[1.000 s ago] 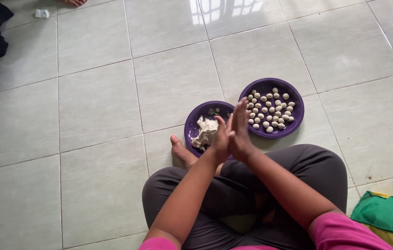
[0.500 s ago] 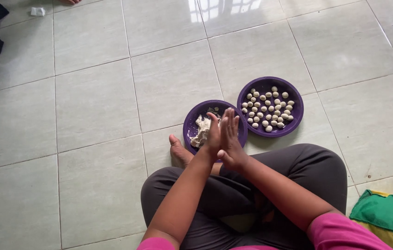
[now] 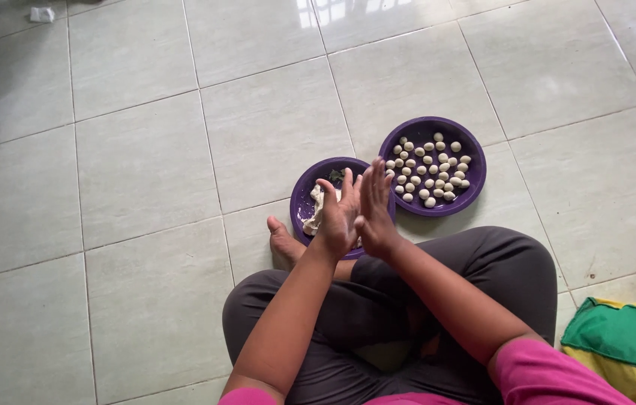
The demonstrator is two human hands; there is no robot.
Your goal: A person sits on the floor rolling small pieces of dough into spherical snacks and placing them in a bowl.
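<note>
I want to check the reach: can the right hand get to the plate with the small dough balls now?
Probably yes. The right hand is close to the plate of dough balls, with nothing between, though it is pressed against the left hand.

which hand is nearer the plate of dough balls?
Right. The right hand is pressed against the left hand just beside the plate of dough balls; the left sits farther, over the other purple plate.

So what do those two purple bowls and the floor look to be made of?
The purple bowls look like plastic: uniform colour, thin rims, a dull sheen. The floor looks like glazed ceramic tile: square slabs, grout lines, and glossy window reflections.
</note>
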